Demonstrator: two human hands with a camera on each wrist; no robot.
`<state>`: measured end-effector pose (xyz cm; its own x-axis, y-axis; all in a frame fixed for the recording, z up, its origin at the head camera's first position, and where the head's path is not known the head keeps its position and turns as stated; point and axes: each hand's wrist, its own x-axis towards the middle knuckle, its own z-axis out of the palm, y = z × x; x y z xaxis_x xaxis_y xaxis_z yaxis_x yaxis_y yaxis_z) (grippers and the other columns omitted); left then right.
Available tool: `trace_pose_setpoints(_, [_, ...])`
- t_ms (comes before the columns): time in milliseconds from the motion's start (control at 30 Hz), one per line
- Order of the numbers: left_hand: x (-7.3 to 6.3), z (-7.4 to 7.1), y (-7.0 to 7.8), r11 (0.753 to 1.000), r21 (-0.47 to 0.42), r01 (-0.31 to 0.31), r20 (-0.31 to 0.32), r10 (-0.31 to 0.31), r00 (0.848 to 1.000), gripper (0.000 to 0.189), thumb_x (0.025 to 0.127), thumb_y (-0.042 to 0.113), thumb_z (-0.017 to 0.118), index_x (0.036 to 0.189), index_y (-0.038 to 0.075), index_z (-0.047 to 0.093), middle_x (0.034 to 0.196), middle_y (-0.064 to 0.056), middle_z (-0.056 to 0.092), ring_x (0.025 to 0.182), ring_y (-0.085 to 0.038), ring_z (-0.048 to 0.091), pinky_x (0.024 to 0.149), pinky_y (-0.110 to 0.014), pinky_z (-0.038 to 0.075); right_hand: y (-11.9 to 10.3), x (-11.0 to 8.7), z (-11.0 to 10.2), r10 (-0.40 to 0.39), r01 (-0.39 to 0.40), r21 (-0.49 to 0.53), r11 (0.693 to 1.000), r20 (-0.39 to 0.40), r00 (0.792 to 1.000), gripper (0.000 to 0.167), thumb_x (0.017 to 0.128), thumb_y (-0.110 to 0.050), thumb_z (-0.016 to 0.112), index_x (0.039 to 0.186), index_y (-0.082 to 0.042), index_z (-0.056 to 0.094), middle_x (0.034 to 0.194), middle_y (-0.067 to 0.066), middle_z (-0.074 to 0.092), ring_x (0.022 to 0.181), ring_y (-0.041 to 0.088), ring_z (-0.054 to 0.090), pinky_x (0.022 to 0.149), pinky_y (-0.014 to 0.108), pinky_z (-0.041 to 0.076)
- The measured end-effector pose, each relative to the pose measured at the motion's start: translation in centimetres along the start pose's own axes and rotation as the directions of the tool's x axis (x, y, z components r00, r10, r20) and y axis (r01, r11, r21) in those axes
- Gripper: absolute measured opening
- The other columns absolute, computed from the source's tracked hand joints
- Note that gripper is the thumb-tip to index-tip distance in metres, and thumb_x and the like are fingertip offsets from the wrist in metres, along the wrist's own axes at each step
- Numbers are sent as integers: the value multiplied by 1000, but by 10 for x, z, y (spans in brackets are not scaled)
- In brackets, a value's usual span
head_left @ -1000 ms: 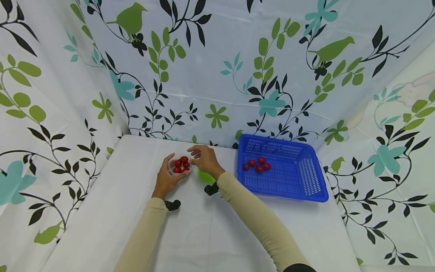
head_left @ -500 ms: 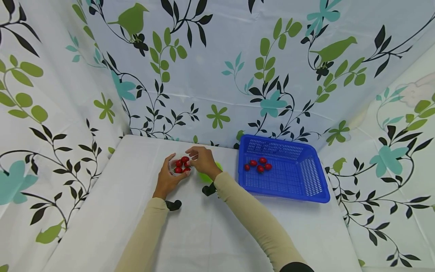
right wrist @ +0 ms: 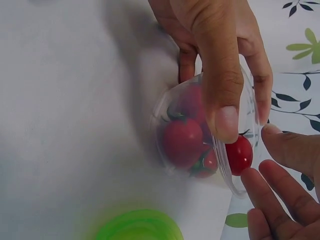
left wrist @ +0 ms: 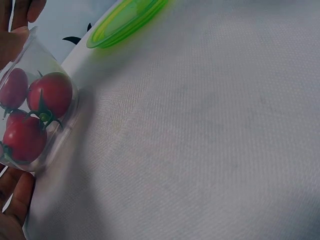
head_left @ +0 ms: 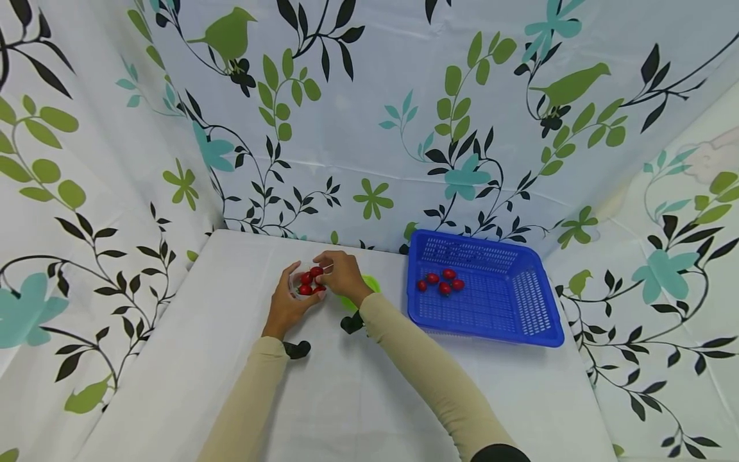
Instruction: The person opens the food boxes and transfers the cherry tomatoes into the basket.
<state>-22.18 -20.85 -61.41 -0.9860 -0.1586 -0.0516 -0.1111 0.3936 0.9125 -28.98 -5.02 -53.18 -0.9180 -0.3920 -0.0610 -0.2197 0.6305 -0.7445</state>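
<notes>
In the head view my left hand (head_left: 287,303) grips a clear plastic cup (left wrist: 67,117) holding several red cherry tomatoes (head_left: 305,290). The right wrist view shows my left thumb across its near side, with the cup tilted. My right hand (head_left: 342,273) is at the cup's mouth, thumb and fingers spread. Its fingertips (right wrist: 251,176) come right at the rim, close to the cherry tomato (right wrist: 240,155) nearest the opening. Partly behind my right hand lies a bright green lid (left wrist: 127,22) on the table.
To the right stands a blue plastic basket (head_left: 485,314) with several cherry tomatoes (head_left: 444,289) in its left part. A white cloth covers the table (head_left: 358,385). Patterned curtains (head_left: 369,128) close off the back and both sides.
My right hand has moved slightly down and left to the cup's mouth, uncovering more of the green lid. My left hand keeps its grip on the cup.
</notes>
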Motion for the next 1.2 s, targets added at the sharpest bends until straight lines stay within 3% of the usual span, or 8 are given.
trace_pose_setpoints(200, [1, 1, 0, 1000, 9, -2, 1, 2, 1000, 101, 88, 46, 87, 167, 35, 25, 175, -14, 30, 163, -42, 24, 127, -69, 27, -4, 2, 6, 34, -34, -55, 998, -14, 999, 38, 93, -8, 82, 129, -16, 75, 128, 5, 77, 117, 24, 72, 101, 34, 61])
trace_pose_setpoints(467, [0, -1, 0, 1000, 27, -9, -5, 9, 1000, 100, 89, 42, 87, 167, 32, 25, 174, -14, 31, 161, -42, 28, 126, -69, 29, -6, 0, 9, 53, -53, 1, 999, 19, 998, 28, 92, -8, 83, 120, -12, 78, 105, 4, 81, 97, 16, 75, 84, 27, 65])
trace_pose_setpoints(767, [1, -2, 0, 1000, 15, -23, -9, 23, 1000, 98, 90, 36, 87, 167, 29, 26, 175, -16, 28, 162, -46, 25, 126, -70, 28, -7, 0, 13, -6, 7, -37, 999, 22, 1000, 32, 92, -6, 82, 124, -11, 76, 122, 7, 78, 115, 23, 74, 100, 34, 62])
trace_pose_setpoints(1200, [3, 1, -4, 999, 14, -32, -9, 32, 999, 97, 90, 31, 87, 167, 30, 27, 174, -13, 32, 162, -41, 28, 127, -67, 29, -7, 5, 23, -4, 5, -129, 992, 8, 1000, 29, 93, -6, 81, 120, -15, 77, 123, 3, 78, 119, 22, 70, 107, 36, 58])
